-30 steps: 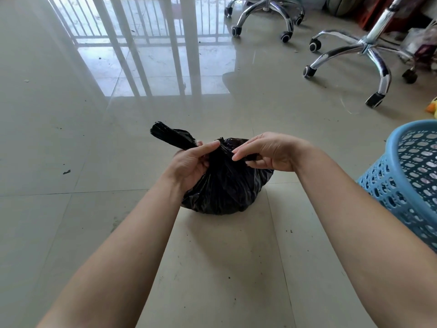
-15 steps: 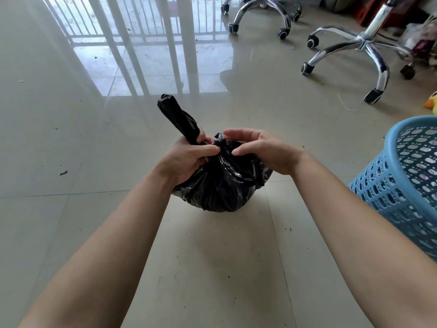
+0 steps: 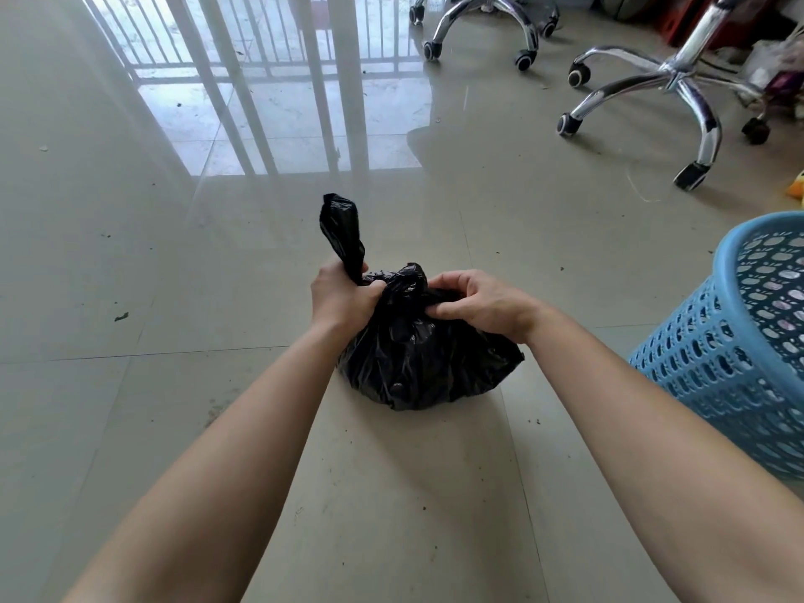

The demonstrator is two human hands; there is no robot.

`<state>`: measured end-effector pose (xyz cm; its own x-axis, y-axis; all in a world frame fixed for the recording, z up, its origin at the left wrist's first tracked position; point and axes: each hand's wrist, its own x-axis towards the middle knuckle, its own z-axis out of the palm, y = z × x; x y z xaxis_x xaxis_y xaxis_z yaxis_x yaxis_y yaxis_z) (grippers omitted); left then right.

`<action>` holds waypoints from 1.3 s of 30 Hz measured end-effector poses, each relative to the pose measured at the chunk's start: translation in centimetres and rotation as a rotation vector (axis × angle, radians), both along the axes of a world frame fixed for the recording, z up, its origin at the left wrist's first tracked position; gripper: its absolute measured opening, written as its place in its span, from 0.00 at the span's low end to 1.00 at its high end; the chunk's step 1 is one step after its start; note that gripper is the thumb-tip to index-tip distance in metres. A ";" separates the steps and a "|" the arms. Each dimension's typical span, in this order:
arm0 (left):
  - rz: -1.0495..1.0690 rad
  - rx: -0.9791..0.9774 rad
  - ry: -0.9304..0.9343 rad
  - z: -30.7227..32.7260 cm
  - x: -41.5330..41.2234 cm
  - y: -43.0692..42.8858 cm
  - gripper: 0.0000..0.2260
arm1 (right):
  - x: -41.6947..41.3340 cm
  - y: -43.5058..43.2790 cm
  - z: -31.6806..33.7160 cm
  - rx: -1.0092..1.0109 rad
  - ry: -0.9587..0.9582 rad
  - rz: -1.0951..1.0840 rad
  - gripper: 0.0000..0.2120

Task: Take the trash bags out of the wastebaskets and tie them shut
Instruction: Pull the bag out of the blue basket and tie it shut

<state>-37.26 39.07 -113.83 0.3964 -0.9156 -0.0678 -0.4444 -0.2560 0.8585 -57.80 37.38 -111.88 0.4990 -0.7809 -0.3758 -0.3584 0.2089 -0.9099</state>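
Sitting on the tiled floor [image 3: 209, 428] is a black trash bag [image 3: 417, 367], out of the blue wastebasket [image 3: 735, 354] that's seen near it on the right; its twisted end [image 3: 341, 230] is gripped in the left hand [image 3: 341, 302] and sticks up above the fist; the bunched top is pinched by the right hand [image 3: 480, 306], fingers curled; a chrome chair base [image 3: 674, 78] is seen well behind.

Bright daylight glare across the glossy floor [image 3: 269, 124], sharp focus, wide-angle bowing at edges.
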 end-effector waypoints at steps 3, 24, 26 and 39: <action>-0.039 0.030 -0.046 -0.3 -0.1 0.1 0.03 | 0.1 -0.1 0.3 0.043 -0.021 -0.007 0.13; -0.164 0.104 1.191 2.5 -1.7 1.3 0.11 | -0.1 -0.9 1.4 -0.211 0.098 -0.013 0.11; -0.159 0.085 1.128 2.3 -1.9 1.3 0.08 | -0.1 -0.8 1.0 -0.206 0.118 0.005 0.11; -0.134 0.040 0.836 1.5 -1.5 1.6 0.10 | -0.5 -0.6 0.6 -0.063 -0.044 -0.177 0.09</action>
